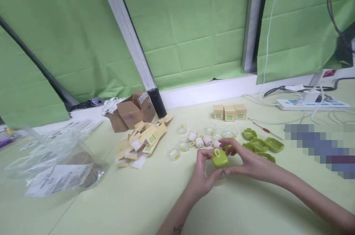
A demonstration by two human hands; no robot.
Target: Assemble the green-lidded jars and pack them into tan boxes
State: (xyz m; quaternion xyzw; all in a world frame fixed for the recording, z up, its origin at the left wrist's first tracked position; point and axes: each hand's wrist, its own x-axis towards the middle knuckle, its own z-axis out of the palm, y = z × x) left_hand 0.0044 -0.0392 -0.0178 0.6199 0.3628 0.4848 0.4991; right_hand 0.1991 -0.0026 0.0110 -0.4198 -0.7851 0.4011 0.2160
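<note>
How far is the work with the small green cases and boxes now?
Done, apparently: three closed boxes stand in a row. In hand: the left hand and right hand hold one green case together. Left: four green cases, clear cups and flat cartons still lie loose.

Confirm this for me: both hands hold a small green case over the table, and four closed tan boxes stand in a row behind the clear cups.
Not quite: the head view shows three closed tan boxes in that row, not four. The rest stands: the left hand and right hand hold the small green case over the table, with the boxes behind the clear cups.
</note>
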